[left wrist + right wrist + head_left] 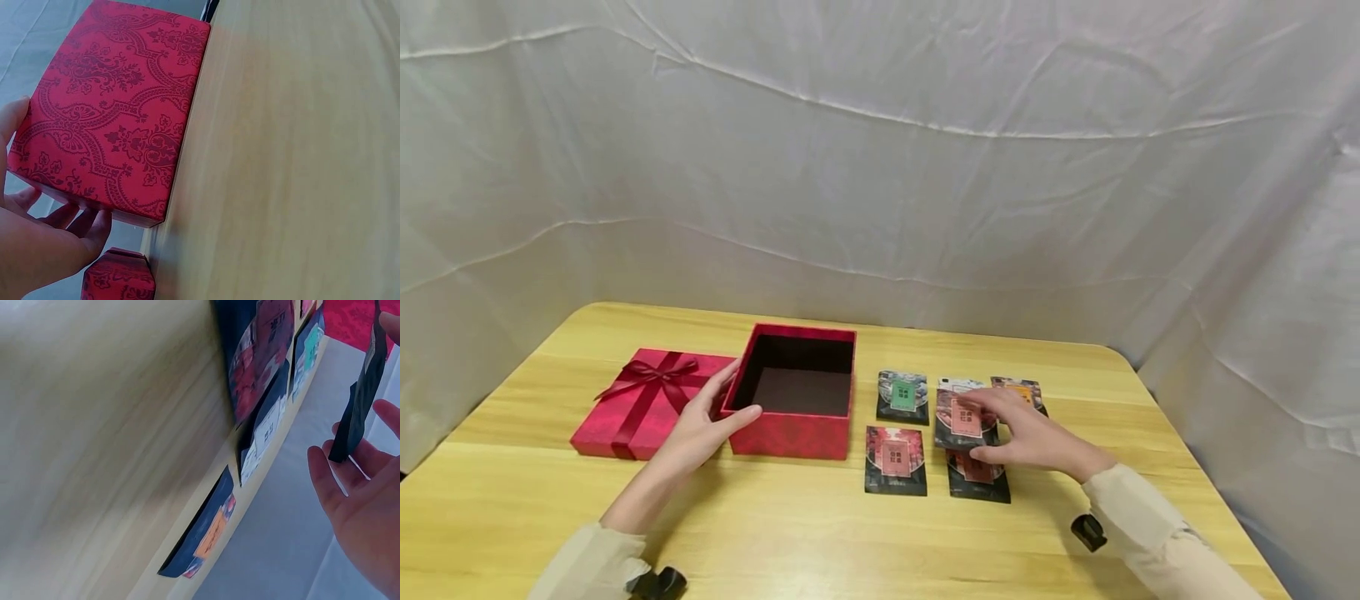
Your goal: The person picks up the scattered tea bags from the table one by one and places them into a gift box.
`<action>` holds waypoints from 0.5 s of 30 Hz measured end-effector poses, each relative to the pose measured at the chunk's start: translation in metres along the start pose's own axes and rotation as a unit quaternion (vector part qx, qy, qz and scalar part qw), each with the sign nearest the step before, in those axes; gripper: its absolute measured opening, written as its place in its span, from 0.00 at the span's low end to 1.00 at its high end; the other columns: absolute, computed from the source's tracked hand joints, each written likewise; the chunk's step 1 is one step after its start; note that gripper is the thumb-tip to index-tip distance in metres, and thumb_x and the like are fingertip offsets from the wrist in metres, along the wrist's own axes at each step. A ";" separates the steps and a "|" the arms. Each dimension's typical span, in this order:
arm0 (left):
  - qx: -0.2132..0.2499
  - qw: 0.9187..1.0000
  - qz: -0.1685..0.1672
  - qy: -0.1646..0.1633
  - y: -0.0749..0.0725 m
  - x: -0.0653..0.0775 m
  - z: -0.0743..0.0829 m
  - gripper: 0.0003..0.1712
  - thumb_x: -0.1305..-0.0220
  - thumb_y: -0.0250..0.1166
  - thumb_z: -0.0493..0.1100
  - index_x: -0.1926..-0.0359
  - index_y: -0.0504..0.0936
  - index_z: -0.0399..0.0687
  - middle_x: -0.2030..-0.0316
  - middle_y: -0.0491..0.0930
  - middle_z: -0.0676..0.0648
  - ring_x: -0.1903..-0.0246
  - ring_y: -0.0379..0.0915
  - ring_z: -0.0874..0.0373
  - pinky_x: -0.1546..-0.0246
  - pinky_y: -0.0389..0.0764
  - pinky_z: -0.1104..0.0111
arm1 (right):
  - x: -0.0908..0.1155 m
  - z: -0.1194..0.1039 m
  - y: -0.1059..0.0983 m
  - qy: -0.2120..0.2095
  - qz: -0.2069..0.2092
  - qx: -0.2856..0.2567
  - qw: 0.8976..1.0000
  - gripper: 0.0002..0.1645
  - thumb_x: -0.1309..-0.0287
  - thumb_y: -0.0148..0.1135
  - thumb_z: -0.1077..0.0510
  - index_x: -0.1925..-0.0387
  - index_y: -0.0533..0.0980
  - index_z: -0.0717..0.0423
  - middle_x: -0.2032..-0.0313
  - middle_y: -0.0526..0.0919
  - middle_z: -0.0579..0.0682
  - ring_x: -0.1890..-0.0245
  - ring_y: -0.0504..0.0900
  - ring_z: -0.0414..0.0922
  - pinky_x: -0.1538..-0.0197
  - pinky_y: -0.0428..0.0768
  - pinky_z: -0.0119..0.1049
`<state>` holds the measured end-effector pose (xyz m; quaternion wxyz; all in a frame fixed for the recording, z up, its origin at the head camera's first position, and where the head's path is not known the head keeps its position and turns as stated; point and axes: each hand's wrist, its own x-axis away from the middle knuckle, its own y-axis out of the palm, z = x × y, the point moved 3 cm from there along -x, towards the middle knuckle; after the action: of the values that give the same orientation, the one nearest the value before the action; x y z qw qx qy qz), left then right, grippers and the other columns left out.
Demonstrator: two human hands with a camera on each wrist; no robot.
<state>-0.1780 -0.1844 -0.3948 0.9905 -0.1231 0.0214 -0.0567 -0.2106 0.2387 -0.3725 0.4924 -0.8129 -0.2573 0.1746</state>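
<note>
My left hand [703, 429] grips the open red gift box [790, 436] at its front left corner, thumb along the front and fingers against the left side. In the left wrist view the patterned box wall [112, 112] fills the space beside the hand. A flat, dark sachet with a pink label [964, 421] is pinched between the thumb and fingers of my right hand [1026, 429]. That sachet [369, 387] appears edge-on and raised off the table in the right wrist view. Beneath it lie a red-label sachet [979, 479] and a partly hidden pale one [958, 385].
Left of the box lies its red lid [658, 400] with a ribbon bow. A green-label sachet [902, 396], a pink-label sachet [895, 461] and an orange-label sachet [1022, 390] lie flat on the wooden table [820, 533]. A pale curtain [880, 192] hangs behind.
</note>
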 end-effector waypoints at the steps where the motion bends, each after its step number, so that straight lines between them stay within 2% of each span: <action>1: -0.002 1.000 0.000 0.000 0.000 0.000 0.000 0.48 0.35 0.64 0.45 0.23 0.45 0.51 0.28 0.50 0.36 0.31 0.45 0.40 0.37 0.53 0.41 | -0.001 -0.001 0.001 -0.002 -0.001 -0.001 1.000 0.44 0.46 0.69 0.44 0.32 0.65 0.52 0.35 0.67 0.59 0.33 0.58 0.63 0.41 0.56 0.70; 6: -0.001 1.000 -0.002 0.000 0.000 0.001 -0.002 0.47 0.34 0.64 0.45 0.23 0.45 0.51 0.28 0.50 0.37 0.31 0.46 0.40 0.37 0.54 0.43 | -0.008 -0.007 0.003 -0.014 -0.005 0.000 1.000 0.44 0.46 0.69 0.44 0.31 0.64 0.52 0.37 0.69 0.54 0.35 0.62 0.58 0.39 0.57 0.67; 15: -0.011 1.000 0.002 0.003 0.001 0.000 -0.001 0.47 0.35 0.64 0.46 0.23 0.45 0.51 0.29 0.52 0.36 0.32 0.49 0.39 0.38 0.56 0.42 | -0.020 -0.020 -0.001 -0.019 -0.015 0.009 1.000 0.44 0.45 0.67 0.42 0.30 0.63 0.50 0.34 0.65 0.56 0.35 0.62 0.57 0.42 0.64 0.65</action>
<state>-0.1778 -0.1841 -0.3959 0.9892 -0.1335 0.0249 -0.0550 -0.2163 0.2126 -0.3618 0.4976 -0.8009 -0.2770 0.1850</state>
